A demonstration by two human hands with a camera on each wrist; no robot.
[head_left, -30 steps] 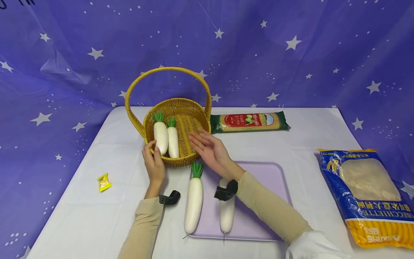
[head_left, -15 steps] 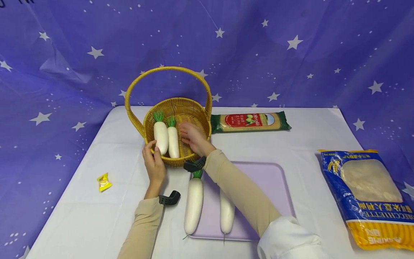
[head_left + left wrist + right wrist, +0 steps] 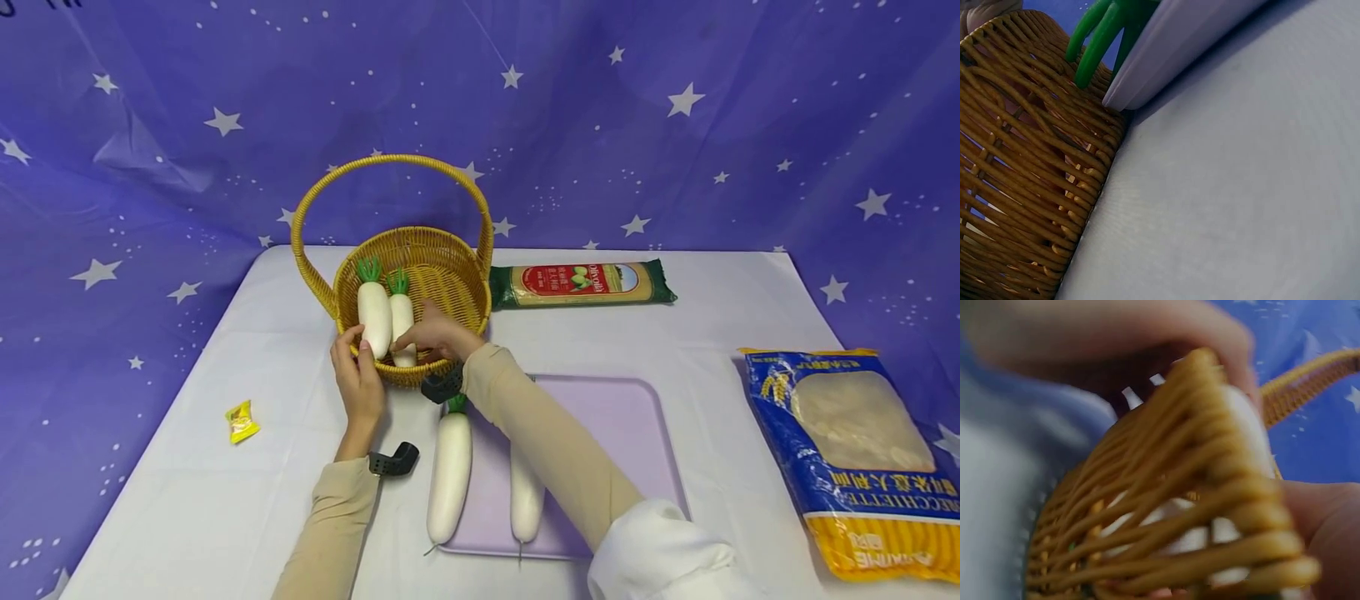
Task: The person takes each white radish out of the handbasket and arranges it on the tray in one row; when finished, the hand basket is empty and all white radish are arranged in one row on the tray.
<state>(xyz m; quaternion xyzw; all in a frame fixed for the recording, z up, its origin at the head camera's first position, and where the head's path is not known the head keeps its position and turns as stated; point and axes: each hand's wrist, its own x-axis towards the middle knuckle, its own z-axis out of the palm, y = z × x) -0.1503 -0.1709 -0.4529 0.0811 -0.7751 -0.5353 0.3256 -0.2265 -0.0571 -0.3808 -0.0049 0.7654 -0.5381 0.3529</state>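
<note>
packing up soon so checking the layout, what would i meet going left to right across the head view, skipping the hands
Yellow-wrapped candy → wicker basket → long green-ended packet → blue-and-yellow bag.

Two white radishes (image 3: pixel 375 321) in wicker basket (image 3: pixel 452 289)

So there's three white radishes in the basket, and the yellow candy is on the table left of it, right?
Not three: the head view shows two in the basket, a fatter white radish and a slimmer white radish. You're right about the yellow candy on the table.
</note>
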